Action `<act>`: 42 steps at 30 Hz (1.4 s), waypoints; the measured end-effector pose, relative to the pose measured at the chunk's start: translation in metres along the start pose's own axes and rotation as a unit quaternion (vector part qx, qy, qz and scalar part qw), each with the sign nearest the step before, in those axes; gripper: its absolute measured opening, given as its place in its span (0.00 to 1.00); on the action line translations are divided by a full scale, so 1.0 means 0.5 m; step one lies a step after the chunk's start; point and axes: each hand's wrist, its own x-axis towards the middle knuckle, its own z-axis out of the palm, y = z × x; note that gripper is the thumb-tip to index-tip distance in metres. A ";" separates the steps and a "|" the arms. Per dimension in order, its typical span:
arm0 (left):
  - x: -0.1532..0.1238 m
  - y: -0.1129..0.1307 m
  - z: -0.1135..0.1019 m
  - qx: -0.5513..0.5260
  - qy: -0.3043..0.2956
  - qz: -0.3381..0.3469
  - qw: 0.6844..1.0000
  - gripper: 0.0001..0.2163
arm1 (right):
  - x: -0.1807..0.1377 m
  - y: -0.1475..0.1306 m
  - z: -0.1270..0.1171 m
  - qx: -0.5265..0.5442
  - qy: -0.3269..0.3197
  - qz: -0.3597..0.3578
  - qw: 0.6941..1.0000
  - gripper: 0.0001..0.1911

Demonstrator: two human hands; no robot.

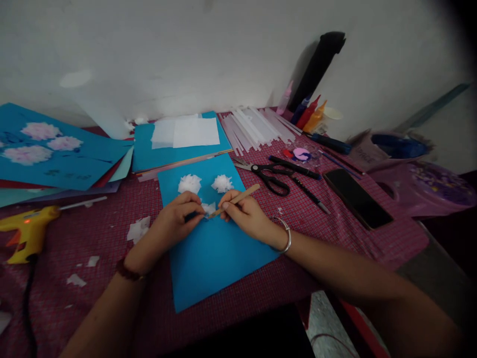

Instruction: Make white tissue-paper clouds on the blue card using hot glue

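Note:
A blue sheet [219, 263] lies on the checked tablecloth before me. Two white tissue-paper flowers [190, 184] sit on its upper part. Below and between them is a third white tissue piece [209, 208], partly hidden by my fingers. My right hand [242, 211] grips a flat wooden craft stick [244, 194], its lower tip at the tissue. My left hand [182, 216] is closed in a pinch at the tissue's left edge; what lies between its fingertips is too small to make out.
Scissors [264, 174], a black marker [294, 167] and a phone [357, 197] lie to the right. At left rests a yellow glue gun [32, 231]. White strips [257, 129], stacked blue sheets [143, 154] and paint bottles [309, 113] stand or lie behind. Paper scraps [138, 228] are scattered leftward.

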 end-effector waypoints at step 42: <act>-0.225 0.017 -0.126 0.160 0.105 -0.280 0.941 0.09 | 0.010 0.015 -0.022 0.125 0.028 0.069 0.989 0.08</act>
